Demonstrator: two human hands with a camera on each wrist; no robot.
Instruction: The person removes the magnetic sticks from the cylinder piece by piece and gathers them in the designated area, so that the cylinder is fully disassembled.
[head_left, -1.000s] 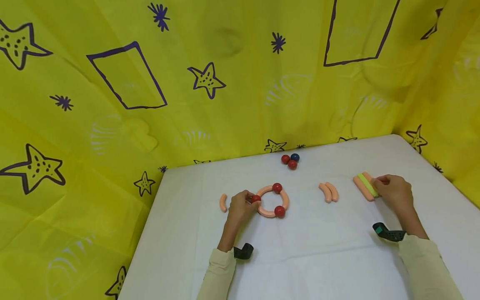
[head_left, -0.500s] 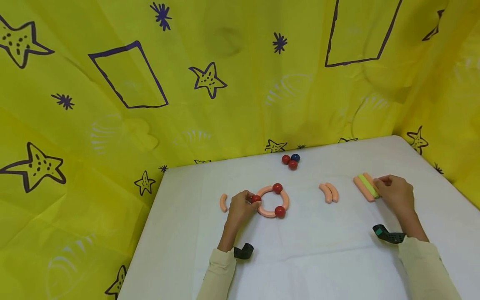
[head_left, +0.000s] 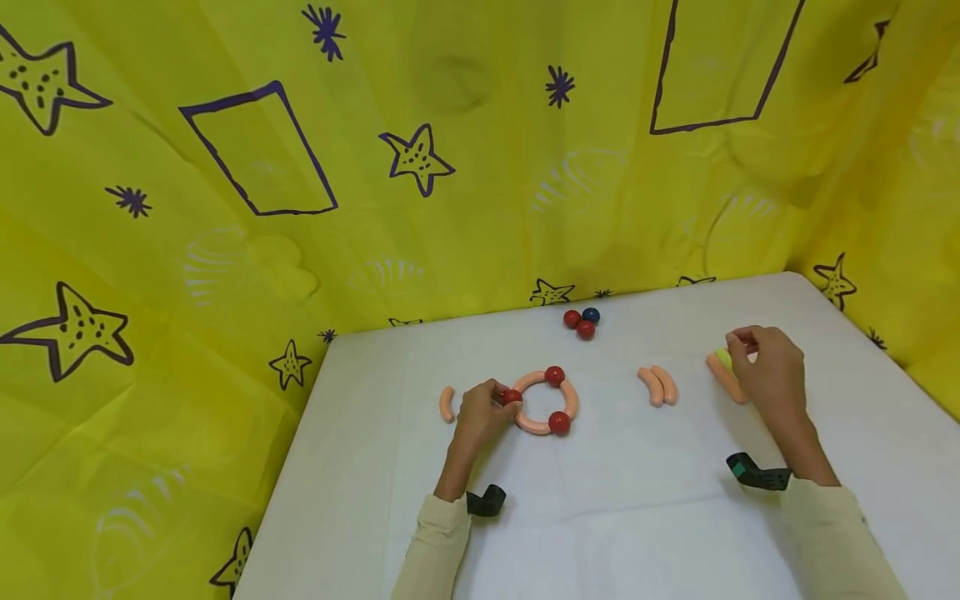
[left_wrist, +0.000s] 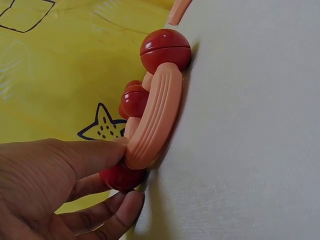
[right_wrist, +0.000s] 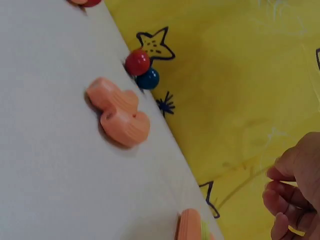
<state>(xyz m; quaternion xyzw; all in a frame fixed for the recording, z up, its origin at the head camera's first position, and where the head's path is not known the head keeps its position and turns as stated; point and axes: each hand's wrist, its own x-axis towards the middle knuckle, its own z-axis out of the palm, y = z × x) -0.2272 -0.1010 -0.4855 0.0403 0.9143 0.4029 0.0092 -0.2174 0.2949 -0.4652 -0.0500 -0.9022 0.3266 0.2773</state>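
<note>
My left hand point(head_left: 478, 412) pinches a red ball point(head_left: 512, 397) on the left side of a ring of curved orange rods and red balls. In the left wrist view the thumb lies by the end of a ridged curved rod point(left_wrist: 157, 117), with fingers around the red ball point(left_wrist: 121, 177) below it. My right hand point(head_left: 774, 375) hovers over a straight orange rod point(head_left: 726, 381) and a green rod point(head_left: 723, 358), partly hiding them. Its fingers point(right_wrist: 280, 200) are loosely bent, and nothing shows between them in the right wrist view.
Two curved orange rods point(head_left: 657, 386) lie between the hands. Another curved rod point(head_left: 446, 404) is left of the left hand. Two red balls and a blue ball point(head_left: 591, 316) sit near the back edge of the white table point(head_left: 600, 533). A yellow patterned cloth point(head_left: 487, 233) stands behind.
My right hand has come off the straight rods and moved up and to the left above them. The left hand stays on the ring's red ball.
</note>
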